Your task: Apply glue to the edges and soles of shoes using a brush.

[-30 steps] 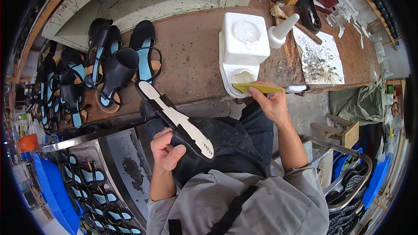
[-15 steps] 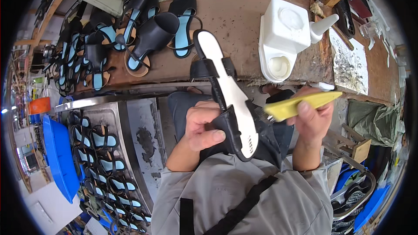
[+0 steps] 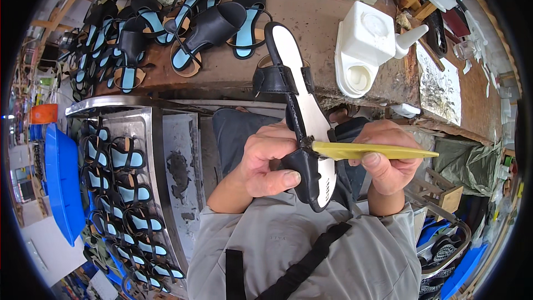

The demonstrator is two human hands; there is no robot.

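Observation:
My left hand [image 3: 268,161] is wrapped round the edge of a black sandal [image 3: 298,89], with the thumb lying along its near end. The sandal is held bottom up, so its white underside faces me and the black straps wrap round its sides. My right hand [image 3: 393,158] grips a brush with a flat yellow handle [image 3: 380,150]. The dark bristle end of the brush touches the sandal's edge beside the strap, close to my left fingers. Part of the right fingers is hidden behind the handle.
A white plastic dispenser [image 3: 366,33] with a round well stands on the brown bench [image 3: 316,16]. Several black sandals with blue insoles [image 3: 244,33] lie at the bench's left. A metal tray [image 3: 150,133] at left carries more sandals. A blue bin [image 3: 64,183] stands beyond it.
My right hand has moved the brush leftward and levelled it, so its bristle end now meets the sandal. The sandal and my left hand have shifted slightly right in the picture.

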